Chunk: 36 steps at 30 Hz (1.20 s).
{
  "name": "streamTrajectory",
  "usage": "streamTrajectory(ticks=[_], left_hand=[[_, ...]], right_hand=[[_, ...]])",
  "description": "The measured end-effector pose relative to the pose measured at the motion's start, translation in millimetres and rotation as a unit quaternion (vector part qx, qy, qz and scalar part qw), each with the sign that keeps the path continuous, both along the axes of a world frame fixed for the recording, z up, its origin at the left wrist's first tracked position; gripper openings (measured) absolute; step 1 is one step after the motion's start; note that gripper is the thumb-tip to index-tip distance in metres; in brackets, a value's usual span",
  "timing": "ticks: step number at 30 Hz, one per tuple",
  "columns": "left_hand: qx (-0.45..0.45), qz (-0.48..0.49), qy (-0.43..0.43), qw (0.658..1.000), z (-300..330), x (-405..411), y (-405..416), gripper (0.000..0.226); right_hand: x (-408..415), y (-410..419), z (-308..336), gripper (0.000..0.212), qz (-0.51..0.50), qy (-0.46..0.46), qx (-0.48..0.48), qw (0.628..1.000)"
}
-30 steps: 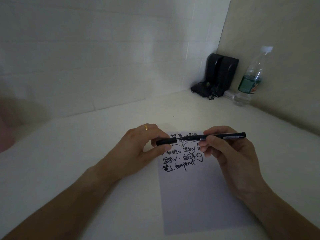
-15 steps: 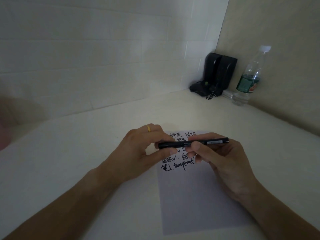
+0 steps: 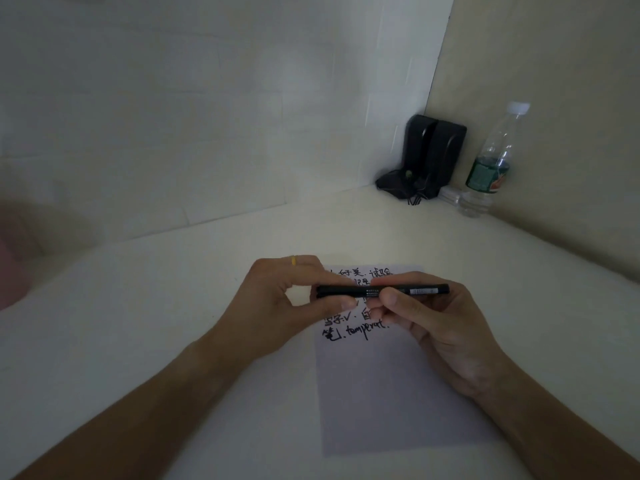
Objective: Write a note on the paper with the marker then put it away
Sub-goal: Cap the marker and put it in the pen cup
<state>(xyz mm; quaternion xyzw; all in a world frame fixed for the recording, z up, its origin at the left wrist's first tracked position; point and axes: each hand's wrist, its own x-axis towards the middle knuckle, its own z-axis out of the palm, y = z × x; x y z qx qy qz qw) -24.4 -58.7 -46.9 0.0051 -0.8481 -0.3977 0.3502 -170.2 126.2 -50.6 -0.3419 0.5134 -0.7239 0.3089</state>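
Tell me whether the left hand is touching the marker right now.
Touching. The head view shows the left hand with thumb and fingers pinched on the cap end of the marker, no gap visible; the right hand holds the barrel.

Dim white-tiled wall (image 3: 173, 116) behind pale table (image 3: 138, 323)

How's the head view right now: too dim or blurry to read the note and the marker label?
Head view: dim overall, no glare; the handwriting on the paper is legible where the hands leave it uncovered; the marker is sharp but its label print is too small to read; wide-angle bending at the edges; a blurred pinkish shape at far left.
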Motion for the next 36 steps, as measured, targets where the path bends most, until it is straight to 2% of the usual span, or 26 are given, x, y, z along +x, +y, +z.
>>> streamTrajectory(ticks=[4, 7, 10, 13, 15, 20, 21, 23, 25, 28, 31, 33, 36], left_hand=[[0.186, -0.060, 0.013, 0.981, 26, 1, 7, 0.022], [0.255, -0.089, 0.024, 0.963, 46, 13, 13, 0.019], [0.272, -0.059, 0.042, 0.960, 58, 37, 20, 0.015], [0.239, 0.037, 0.026, 0.970, 56, 68, 21, 0.017], [0.230, 0.084, 0.012, 0.970, 50, 90, 17, 0.017], [0.253, 0.202, -0.002, 0.946, 33, 141, -3, 0.011], [0.248, 0.226, -0.007, 0.942, 30, 150, -9, 0.010], [0.209, 0.290, -0.021, 0.934, 23, 168, -24, 0.024], [0.127, 0.361, -0.065, 0.922, 16, 188, -43, 0.033], [-0.030, 0.434, -0.183, 0.881, 3, 221, -68, 0.030], [-0.160, 0.438, -0.296, 0.834, -13, 249, -86, 0.034], [-0.190, 0.432, -0.307, 0.826, -20, 258, -94, 0.036], [-0.178, 0.443, -0.297, 0.827, -25, 258, -103, 0.035]], right_hand=[[3, 4, 24, 0.029, 0.015, 0.003, -0.010, 1.000], [16, 5, 46, 0.030, 0.028, 0.042, -0.010, 0.999], [48, -1, 53, 0.024, 0.014, 0.080, -0.004, 0.997], [88, -20, 45, 0.013, -0.030, 0.147, 0.031, 0.988], [113, -37, 37, 0.013, -0.045, 0.154, 0.019, 0.987], [166, -81, 18, 0.044, -0.044, 0.190, 0.009, 0.981], [174, -91, 15, 0.052, -0.041, 0.211, 0.016, 0.976], [188, -111, 15, 0.064, -0.039, 0.258, 0.030, 0.965], [200, -135, 23, 0.067, -0.049, 0.304, 0.036, 0.951], [220, -175, 45, 0.062, -0.071, 0.342, 0.014, 0.937], [242, -215, 74, 0.061, -0.082, 0.362, -0.038, 0.928], [255, -240, 90, 0.060, -0.090, 0.381, -0.081, 0.917], [270, -276, 107, 0.058, -0.101, 0.403, -0.124, 0.901]])
